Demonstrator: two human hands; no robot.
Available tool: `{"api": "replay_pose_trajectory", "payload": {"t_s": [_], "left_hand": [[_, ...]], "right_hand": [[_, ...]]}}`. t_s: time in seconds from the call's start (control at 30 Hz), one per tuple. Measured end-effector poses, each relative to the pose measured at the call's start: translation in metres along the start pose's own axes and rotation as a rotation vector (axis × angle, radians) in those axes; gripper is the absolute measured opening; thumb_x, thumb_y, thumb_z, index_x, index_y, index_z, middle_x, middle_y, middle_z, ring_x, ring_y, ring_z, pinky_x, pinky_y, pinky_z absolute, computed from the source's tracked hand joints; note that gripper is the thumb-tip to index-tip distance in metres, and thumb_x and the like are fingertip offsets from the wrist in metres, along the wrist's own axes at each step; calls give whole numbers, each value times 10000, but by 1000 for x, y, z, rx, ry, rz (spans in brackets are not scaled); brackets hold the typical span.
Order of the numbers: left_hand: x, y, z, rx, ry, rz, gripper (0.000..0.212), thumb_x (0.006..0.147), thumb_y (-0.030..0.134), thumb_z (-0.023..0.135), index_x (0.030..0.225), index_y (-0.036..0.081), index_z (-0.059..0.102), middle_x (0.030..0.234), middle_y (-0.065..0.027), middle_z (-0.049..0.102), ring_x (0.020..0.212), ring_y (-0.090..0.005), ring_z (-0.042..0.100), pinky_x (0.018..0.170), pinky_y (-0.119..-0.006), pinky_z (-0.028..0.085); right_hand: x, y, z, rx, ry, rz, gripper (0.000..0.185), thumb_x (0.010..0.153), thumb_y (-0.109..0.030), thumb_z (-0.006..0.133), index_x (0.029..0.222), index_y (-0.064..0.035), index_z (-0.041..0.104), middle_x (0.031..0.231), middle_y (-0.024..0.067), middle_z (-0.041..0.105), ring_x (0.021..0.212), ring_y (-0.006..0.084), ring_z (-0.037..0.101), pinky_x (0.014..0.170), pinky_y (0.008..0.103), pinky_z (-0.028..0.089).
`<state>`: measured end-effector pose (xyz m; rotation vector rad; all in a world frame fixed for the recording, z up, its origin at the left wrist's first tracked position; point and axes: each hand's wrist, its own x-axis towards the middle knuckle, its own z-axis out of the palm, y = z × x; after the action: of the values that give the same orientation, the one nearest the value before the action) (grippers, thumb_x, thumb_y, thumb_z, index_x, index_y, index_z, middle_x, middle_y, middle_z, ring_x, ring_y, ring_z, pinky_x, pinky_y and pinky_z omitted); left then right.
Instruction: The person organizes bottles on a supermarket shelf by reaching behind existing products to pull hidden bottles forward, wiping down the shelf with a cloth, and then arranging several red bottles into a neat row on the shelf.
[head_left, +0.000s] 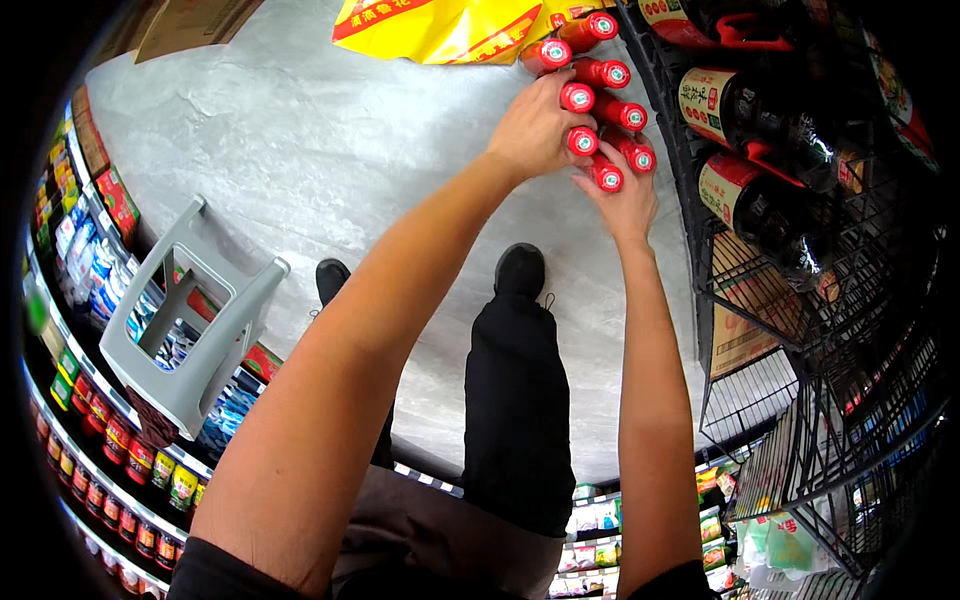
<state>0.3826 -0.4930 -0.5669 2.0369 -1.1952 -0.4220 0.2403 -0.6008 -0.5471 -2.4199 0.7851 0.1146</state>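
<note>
Several red bottles with red caps (615, 73) stand upright, close together in two rough rows on the grey floor (300, 150). My left hand (536, 127) is curled around bottles in the left row, its fingers against a red-capped bottle (582, 141) and the one behind it. At the near end, my right hand (628, 202) has its thumb and a finger on either side of the front bottle (607, 178). It also lies against the neighbouring bottle (641, 159). The bottles' lower parts are mostly hidden by the caps and my hands.
A black wire rack (765, 300) holding large dark bottles (750, 105) borders the right. A yellow-and-red plastic bag (435, 30) lies beyond the bottles. At left, a grey plastic stool (172, 367) stands before stocked shelves (112, 465). A cardboard piece (187, 30) is at upper left.
</note>
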Motion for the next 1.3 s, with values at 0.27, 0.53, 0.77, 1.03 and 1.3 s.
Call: {"api": "replay_pose_trajectory", "payload": {"t_s": [0.27, 0.53, 0.77, 1.03, 1.3], "left_hand": [[-16, 11, -13, -58, 20, 78, 335, 581, 219, 729, 859, 80, 602, 1098, -126, 519, 1003, -313, 492, 875, -404, 400], [-145, 106, -174, -307, 54, -86, 223, 615, 270, 758, 727, 129, 626, 1143, -127, 478, 1133, -324, 442, 959, -504, 340], [-238, 227, -370, -447, 595, -539, 157, 607, 137, 754, 671, 102, 616, 1102, -136, 432, 1044, -293, 468, 893, -368, 398], [-403, 237, -561, -154, 1128, -756, 118, 662, 127, 694, 726, 71, 611, 1177, -173, 465, 1086, -299, 467, 944, -392, 333], [-546, 143, -682, 117, 979, -745, 118, 623, 117, 700, 675, 75, 604, 1146, -156, 493, 1059, -306, 493, 907, -383, 378]], "right_hand": [[-11, -12, -2, -57, 35, -47, 334, 613, -281, 730, 930, -229, 636, 1242, 50, 438, 1020, 267, 531, 761, 396, 481], [-132, -140, -62, 150, 67, -264, 339, 564, -195, 731, 895, -242, 674, 1141, 112, 525, 1013, 282, 552, 792, 371, 497], [-217, -302, -161, 325, -218, -401, 289, 616, -270, 676, 882, -157, 694, 1149, 189, 504, 1044, 340, 509, 902, 415, 417], [-210, -527, -170, 376, -391, -993, 317, 527, -295, 698, 836, -225, 701, 1134, 117, 514, 887, 277, 599, 731, 351, 528], [-217, -728, -56, 431, -439, -1228, 252, 523, -238, 716, 769, -235, 664, 1165, 62, 508, 933, 215, 585, 649, 327, 519]]}}
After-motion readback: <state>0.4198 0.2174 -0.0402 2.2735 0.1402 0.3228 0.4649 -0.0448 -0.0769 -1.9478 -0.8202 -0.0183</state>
